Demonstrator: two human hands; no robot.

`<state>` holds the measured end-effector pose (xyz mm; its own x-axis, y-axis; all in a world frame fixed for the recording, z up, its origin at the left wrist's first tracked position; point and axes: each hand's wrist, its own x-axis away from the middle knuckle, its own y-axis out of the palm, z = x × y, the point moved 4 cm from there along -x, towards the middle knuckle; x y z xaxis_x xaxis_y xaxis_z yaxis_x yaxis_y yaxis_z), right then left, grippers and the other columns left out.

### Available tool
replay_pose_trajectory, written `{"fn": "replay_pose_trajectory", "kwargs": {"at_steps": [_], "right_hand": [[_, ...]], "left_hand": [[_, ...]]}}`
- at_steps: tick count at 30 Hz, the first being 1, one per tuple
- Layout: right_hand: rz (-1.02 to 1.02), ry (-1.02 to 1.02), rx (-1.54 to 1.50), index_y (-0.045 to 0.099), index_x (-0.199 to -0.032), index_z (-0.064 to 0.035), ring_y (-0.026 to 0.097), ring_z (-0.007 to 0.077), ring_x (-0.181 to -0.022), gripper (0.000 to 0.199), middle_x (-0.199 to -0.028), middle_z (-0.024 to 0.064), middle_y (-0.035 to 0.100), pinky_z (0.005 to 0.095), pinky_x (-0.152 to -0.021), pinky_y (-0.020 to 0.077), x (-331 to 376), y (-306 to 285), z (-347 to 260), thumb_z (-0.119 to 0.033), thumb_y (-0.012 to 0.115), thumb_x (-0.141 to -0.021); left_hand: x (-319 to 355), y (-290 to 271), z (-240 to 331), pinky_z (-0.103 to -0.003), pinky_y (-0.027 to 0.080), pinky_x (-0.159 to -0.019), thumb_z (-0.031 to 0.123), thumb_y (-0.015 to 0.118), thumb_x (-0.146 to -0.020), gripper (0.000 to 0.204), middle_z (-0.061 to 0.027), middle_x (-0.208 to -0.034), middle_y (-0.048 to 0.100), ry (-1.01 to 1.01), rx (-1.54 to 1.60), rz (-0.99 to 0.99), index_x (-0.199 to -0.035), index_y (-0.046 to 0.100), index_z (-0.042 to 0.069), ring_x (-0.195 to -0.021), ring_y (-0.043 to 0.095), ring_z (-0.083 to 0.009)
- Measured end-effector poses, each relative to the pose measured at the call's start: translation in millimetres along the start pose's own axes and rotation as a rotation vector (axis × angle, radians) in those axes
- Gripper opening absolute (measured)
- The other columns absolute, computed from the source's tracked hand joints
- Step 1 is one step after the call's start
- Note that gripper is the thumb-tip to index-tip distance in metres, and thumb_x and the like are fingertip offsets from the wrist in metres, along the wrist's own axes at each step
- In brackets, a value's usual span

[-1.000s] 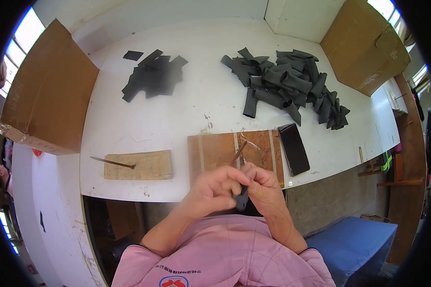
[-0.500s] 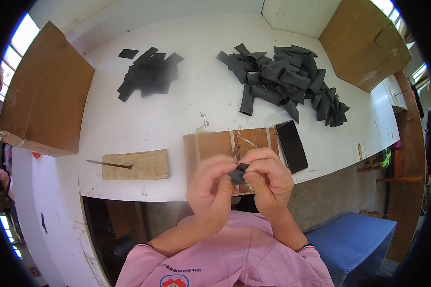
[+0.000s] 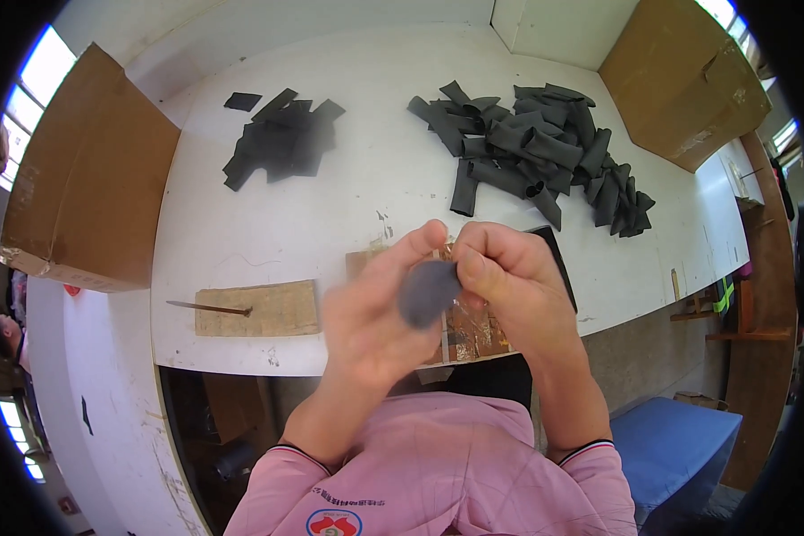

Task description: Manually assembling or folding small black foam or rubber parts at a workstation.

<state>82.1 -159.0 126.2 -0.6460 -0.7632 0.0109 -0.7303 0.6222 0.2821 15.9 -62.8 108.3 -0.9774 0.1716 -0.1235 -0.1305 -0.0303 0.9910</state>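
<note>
My right hand (image 3: 514, 281) pinches the corner of a dark grey piece of fabric (image 3: 427, 295) between thumb and forefinger. My left hand (image 3: 371, 308) is open and slightly smeared by motion, its palm and fingers beside the fabric's left edge; whether it touches the piece I cannot tell. Both hands are above a brown board (image 3: 478, 335) with tape strips, mostly hidden under them. At the far left lies a heap of flat dark pieces (image 3: 281, 138). A larger pile of rolled, tube-like dark pieces (image 3: 531, 147) is at the far right.
A metal spike or blade (image 3: 210, 307) sticks up slantwise from a cardboard strip (image 3: 286, 308) at the left. Cardboard boxes flank the white table: one at left (image 3: 89, 179), one at right (image 3: 683, 85). Behind my right hand lies a black phone-like slab (image 3: 556, 259). A blue-covered block (image 3: 661, 456) stands at lower right.
Both hands were closed together round the small folded fabric. Now the left hand has opened and the fabric is spread out, with the right hand raised slightly to the right.
</note>
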Motion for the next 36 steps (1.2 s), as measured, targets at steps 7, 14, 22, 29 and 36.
{"fn": "replay_pose_trajectory", "kwargs": {"at_steps": [7, 14, 22, 29, 36], "right_hand": [[0.069, 0.184, -0.317, 0.05, -0.072, -0.0066, 0.04, 0.0063, -0.059, 0.022, -0.064, -0.003, 0.046, 0.0198, -0.055, 0.0329, -4.4, -19.1, 62.9, -0.023, 0.052, -0.085], [-0.116, 0.043, -0.082, 0.05, -0.071, -0.0066, 0.041, 0.0049, -0.062, 0.023, -0.065, -0.0036, 0.046, 0.0196, -0.058, 0.0336, -10.2, -25.8, 70.2, -0.024, 0.053, -0.085], [-0.058, 0.038, 0.036, 0.05, -0.072, -0.0047, 0.042, 0.0057, -0.059, 0.018, -0.065, -0.0025, 0.047, 0.0209, -0.056, 0.0352, -14.8, -9.8, 39.7, -0.017, 0.05, -0.085], [0.028, 0.115, -0.181, 0.053, -0.074, -0.0046, 0.045, 0.0067, -0.061, 0.015, -0.067, -0.0012, 0.049, 0.0211, -0.057, 0.0371, -2.4, -34.6, 108.2, -0.016, 0.051, -0.084], [0.273, -0.158, 0.433, 0.053, -0.076, -0.0014, 0.05, 0.0114, -0.063, 0.021, -0.071, 0.005, 0.054, 0.0246, -0.058, 0.04, 6.1, -34.2, 68.2, -0.021, 0.058, -0.079]], "left_hand": [[1.1, -45.8, -3.0, -0.017, 0.024, -0.033, 0.008, 0.039, -0.089, 0.023, -0.0081, -0.075, 0.058, 0.008, 0.097, 0.223, -0.111, 0.046, 0.003, -0.034, 0.03, -0.0018], [15.3, -41.4, -3.1, -0.018, 0.025, -0.032, 0.001, 0.047, -0.084, 0.033, -0.0094, -0.069, 0.057, 0.27, -0.772, 0.365, -0.115, 0.038, -0.001, -0.033, 0.033, -0.0033], [6.3, -36.1, 1.6, -0.017, 0.027, -0.032, 0.011, 0.044, -0.088, 0.027, -0.0111, -0.081, 0.058, 0.058, 0.253, 0.147, -0.113, 0.046, 0.003, -0.035, 0.029, -0.0014], [23.0, -67.6, 4.2, -0.016, 0.038, -0.045, 0.009, 0.049, -0.085, 0.027, -0.0079, -0.091, 0.056, 0.199, -1.025, 0.548, -0.111, 0.048, 0.004, -0.052, 0.048, -0.0063], [8.6, -22.7, 12.9, -0.028, 0.04, -0.078, 0.006, 0.059, -0.077, 0.014, -0.0095, -0.099, 0.056, 0.58, -1.819, 0.116, -0.091, 0.06, 0.001, -0.089, 0.051, -0.0185]]}}
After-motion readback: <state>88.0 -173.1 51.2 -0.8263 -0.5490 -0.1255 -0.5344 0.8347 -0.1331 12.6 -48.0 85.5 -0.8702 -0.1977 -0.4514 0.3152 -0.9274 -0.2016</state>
